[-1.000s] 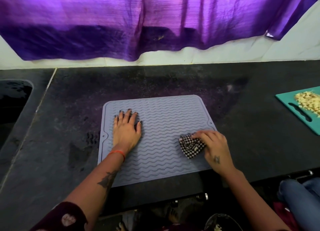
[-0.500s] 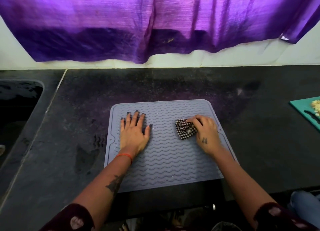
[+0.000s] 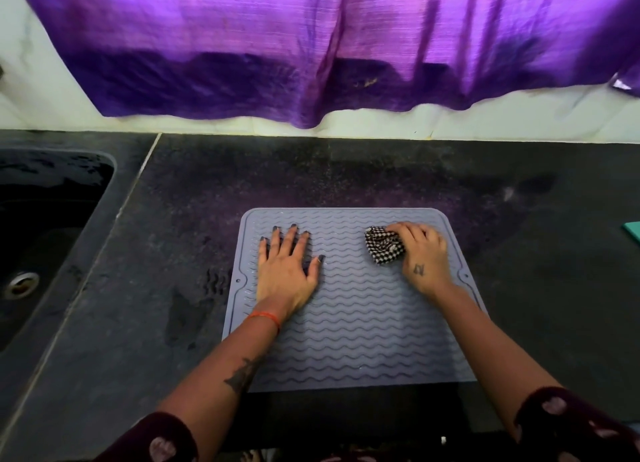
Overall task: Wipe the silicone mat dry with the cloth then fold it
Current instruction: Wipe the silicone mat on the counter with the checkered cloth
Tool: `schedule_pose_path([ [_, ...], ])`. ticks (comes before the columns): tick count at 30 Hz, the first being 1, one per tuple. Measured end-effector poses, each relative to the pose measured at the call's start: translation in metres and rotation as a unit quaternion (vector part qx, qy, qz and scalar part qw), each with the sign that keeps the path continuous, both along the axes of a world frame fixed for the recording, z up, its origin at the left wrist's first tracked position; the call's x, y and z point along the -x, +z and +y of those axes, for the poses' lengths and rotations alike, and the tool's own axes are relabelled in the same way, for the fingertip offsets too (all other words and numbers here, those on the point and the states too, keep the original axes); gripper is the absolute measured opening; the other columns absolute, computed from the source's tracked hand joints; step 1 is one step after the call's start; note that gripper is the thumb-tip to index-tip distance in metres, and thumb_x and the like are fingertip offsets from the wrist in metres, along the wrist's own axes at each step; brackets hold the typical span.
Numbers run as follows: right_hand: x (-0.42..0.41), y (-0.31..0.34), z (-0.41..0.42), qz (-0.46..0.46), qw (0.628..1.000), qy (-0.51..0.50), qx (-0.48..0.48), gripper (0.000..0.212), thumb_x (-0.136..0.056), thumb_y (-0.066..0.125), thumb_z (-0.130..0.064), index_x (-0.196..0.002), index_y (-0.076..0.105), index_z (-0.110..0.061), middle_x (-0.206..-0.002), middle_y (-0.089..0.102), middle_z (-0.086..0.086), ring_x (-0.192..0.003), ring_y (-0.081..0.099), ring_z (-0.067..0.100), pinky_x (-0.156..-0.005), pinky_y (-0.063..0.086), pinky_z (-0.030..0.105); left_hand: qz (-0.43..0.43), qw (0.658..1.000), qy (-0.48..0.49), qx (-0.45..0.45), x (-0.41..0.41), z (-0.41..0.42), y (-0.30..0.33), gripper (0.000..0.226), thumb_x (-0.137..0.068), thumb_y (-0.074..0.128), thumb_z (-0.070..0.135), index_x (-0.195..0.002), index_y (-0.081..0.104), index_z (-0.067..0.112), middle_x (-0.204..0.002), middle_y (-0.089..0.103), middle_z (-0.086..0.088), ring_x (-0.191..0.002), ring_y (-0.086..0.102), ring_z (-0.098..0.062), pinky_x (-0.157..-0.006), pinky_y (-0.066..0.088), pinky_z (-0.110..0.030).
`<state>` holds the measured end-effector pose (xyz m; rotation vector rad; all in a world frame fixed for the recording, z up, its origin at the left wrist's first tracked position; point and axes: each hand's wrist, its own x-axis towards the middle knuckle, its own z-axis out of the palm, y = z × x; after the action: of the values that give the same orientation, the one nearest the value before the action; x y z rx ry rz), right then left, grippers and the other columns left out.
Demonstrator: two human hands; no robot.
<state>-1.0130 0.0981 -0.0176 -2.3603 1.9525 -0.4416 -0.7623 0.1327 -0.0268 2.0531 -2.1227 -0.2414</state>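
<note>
A grey silicone mat [image 3: 360, 330] with wavy ridges lies flat on the dark counter in front of me. My left hand [image 3: 285, 271] rests palm down on the mat's left part, fingers spread, holding nothing. My right hand [image 3: 420, 257] presses a bunched black-and-white checked cloth [image 3: 382, 245] onto the mat near its far right corner. Part of the cloth is hidden under my fingers.
A dark sink [image 3: 41, 219] with a metal drain is set into the counter at the left. Wet patches mark the counter [image 3: 187, 316] left of the mat. A teal cutting board's corner [image 3: 633, 231] shows at the right edge. A purple curtain [image 3: 311, 45] hangs behind.
My right hand has slid the cloth from the mat's near right area toward its far right corner. My left hand has stayed flat on the mat. The view has shifted left.
</note>
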Motion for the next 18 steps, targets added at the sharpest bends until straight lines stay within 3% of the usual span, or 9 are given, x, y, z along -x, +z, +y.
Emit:
schedule_pose_path([
  [5,0.007,0.017,-0.026,-0.049,0.998,0.023,0.018,0.055,-0.068,0.037,-0.008,-0.115,0.058,-0.026,-0.115,0.063,0.0,-0.109,0.05,0.032,-0.094,0.038,0.051,0.009,1.0,0.001,0.009,0.0,0.0,0.0,0.067,-0.089,0.016,0.057,-0.148,0.021,0.026,-0.157,0.014,0.001,-0.145,0.001,-0.023,-0.117,-0.004,-0.044],
  [10,-0.014,-0.004,-0.029,0.003,0.999,-0.043,0.003,0.063,-0.075,0.047,0.004,-0.13,0.047,-0.027,-0.135,0.049,0.001,-0.125,0.037,0.029,-0.106,0.021,0.046,0.02,1.0,0.004,0.018,0.0,0.001,0.0,0.066,-0.089,0.019,0.056,-0.147,0.025,0.026,-0.157,0.018,0.001,-0.145,0.004,-0.023,-0.117,-0.002,-0.043],
  [15,0.005,0.012,-0.048,-0.027,1.0,0.013,0.0,0.056,-0.077,0.048,0.004,-0.122,0.054,-0.028,-0.125,0.058,0.0,-0.114,0.047,0.031,-0.096,0.032,0.046,0.024,0.999,0.005,0.02,-0.001,0.001,-0.001,0.065,-0.089,0.019,0.057,-0.146,0.026,0.027,-0.156,0.018,0.002,-0.145,0.004,-0.023,-0.117,-0.002,-0.044],
  [18,0.001,0.011,-0.05,-0.02,0.999,-0.026,0.035,0.055,-0.076,0.046,0.006,-0.121,0.055,-0.025,-0.124,0.058,0.002,-0.113,0.046,0.032,-0.095,0.034,0.046,0.028,0.999,0.006,0.02,-0.001,0.0,-0.001,0.065,-0.089,0.02,0.057,-0.146,0.026,0.027,-0.156,0.018,0.002,-0.145,0.004,-0.022,-0.117,-0.002,-0.044],
])
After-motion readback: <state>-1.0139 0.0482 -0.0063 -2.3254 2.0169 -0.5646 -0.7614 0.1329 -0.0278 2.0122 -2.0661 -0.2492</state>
